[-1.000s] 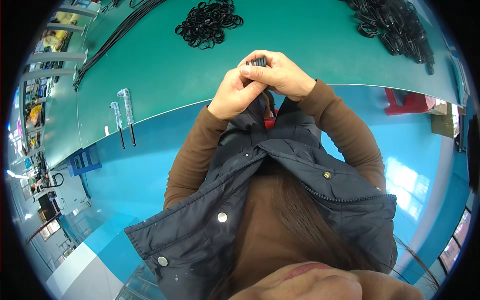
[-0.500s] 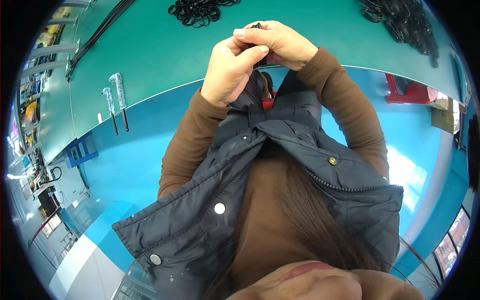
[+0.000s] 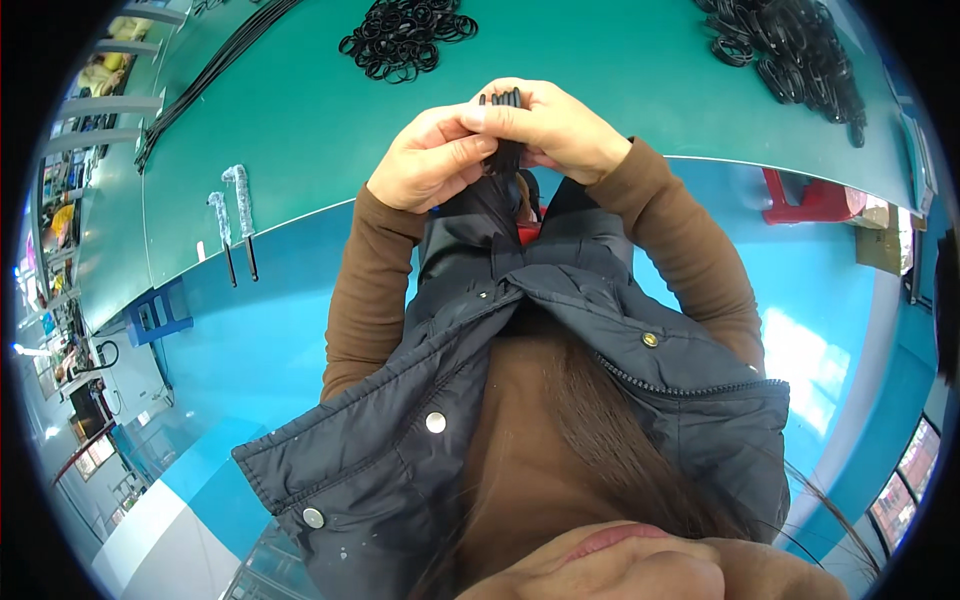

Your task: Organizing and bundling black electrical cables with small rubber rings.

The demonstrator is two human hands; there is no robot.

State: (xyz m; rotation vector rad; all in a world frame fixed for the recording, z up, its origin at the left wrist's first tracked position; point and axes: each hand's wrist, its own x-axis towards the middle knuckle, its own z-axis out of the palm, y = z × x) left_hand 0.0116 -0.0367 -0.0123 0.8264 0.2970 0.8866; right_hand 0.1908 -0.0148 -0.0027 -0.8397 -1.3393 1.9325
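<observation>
My right hand (image 3: 558, 128) is closed around a bundle of thin black loops (image 3: 506, 158), which looks like coiled cord. Its thumb presses across the front, and several loop tops stick up above the fingers. My left hand (image 3: 432, 160) meets the bundle from the other side, thumb and fingers pinched at its left edge. Both hands are just above the near edge of the green table (image 3: 330, 130). Part of the bundle is hidden behind my fingers.
A pile of small black rings (image 3: 408, 38) lies farther back; coiled black cords (image 3: 790, 50) are heaped at far right. Long black cables (image 3: 215, 70) run along the left. Two tools with wrapped handles (image 3: 244, 205) overhang the table's edge. A red stool (image 3: 800, 200) stands right.
Both hands appear lower in the picture, as does the table, so the view has shifted. My left thumb has slid down and left along the bundle, baring more black loops.
</observation>
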